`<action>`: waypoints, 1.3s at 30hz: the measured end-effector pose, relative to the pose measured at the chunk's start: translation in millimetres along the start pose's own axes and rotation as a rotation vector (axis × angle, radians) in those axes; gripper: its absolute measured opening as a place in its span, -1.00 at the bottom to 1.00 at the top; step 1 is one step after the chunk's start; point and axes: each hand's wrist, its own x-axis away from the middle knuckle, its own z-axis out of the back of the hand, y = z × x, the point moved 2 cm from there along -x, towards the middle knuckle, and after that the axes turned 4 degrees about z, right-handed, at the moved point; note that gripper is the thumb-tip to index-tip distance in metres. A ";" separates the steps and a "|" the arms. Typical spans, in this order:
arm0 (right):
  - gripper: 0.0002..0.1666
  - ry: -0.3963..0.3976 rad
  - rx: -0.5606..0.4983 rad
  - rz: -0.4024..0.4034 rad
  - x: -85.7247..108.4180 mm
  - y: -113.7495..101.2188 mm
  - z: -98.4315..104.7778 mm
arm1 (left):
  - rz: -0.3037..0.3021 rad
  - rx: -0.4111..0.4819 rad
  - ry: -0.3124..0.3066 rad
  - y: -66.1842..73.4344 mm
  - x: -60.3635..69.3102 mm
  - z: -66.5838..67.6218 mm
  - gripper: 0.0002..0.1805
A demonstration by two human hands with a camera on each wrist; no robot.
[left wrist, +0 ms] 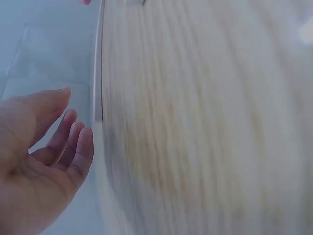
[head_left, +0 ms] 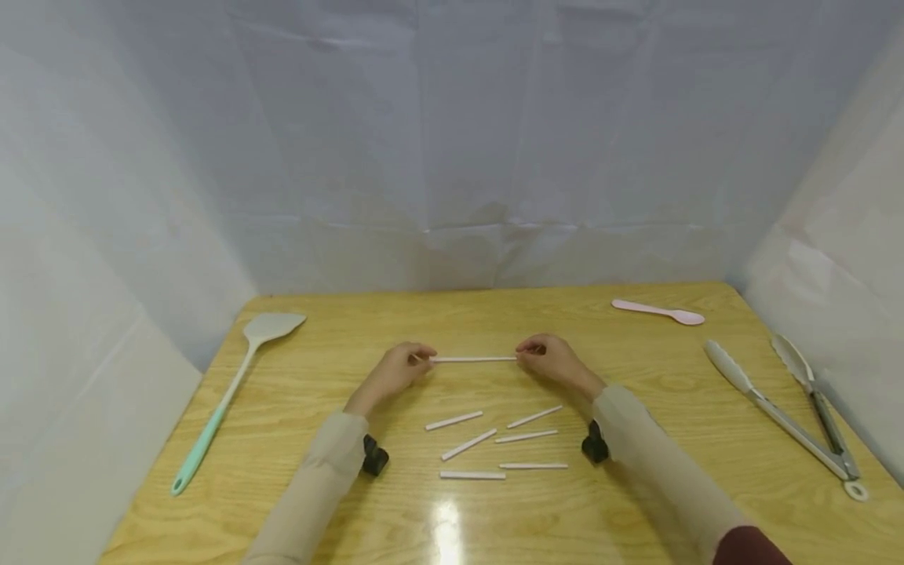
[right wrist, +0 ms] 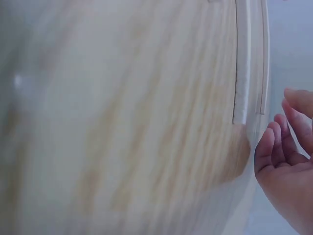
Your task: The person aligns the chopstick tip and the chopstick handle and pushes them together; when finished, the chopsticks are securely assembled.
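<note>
In the head view a thin white stick runs level between the two hands, above the loose sticks. My left hand pinches its left end, and my right hand pinches its right end. The left wrist view has the left hand with thumb and fingers curled beside a pale stick; the pinched end cannot be made out there. In the right wrist view the right hand is similarly curled, near a white stick and a thinner one.
Several short white sticks lie on the wooden table between the forearms. A spatula with a green handle lies at the left. To the right are a pink spoon and metal tongs. Pale sheets surround the table.
</note>
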 end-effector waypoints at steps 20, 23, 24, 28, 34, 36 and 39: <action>-0.74 -0.092 -0.013 0.063 33.4 0.4 6.0 | -0.043 0.066 -0.159 4.6 33.6 -16.3 -0.70; -0.71 -0.146 -0.022 0.077 37.3 0.3 6.8 | -0.054 0.055 -0.180 4.5 37.2 -18.6 -0.69; -0.70 -0.164 -0.026 0.076 39.1 -0.3 7.2 | -0.052 0.054 -0.188 4.6 38.6 -19.2 -0.69; -0.63 -0.240 -0.040 0.085 46.5 -4.3 8.3 | -0.052 0.063 -0.215 5.6 44.0 -21.8 -0.68; -0.56 -0.297 -0.022 0.108 57.0 -7.1 6.4 | -0.056 0.084 -0.244 8.8 49.5 -26.0 -0.68; -0.55 -0.306 -0.011 0.106 59.8 -7.4 5.3 | -0.056 0.089 -0.257 9.8 50.8 -27.9 -0.67; -0.56 -0.307 0.009 0.108 64.0 -7.4 4.0 | -0.053 0.092 -0.274 11.1 52.3 -30.8 -0.65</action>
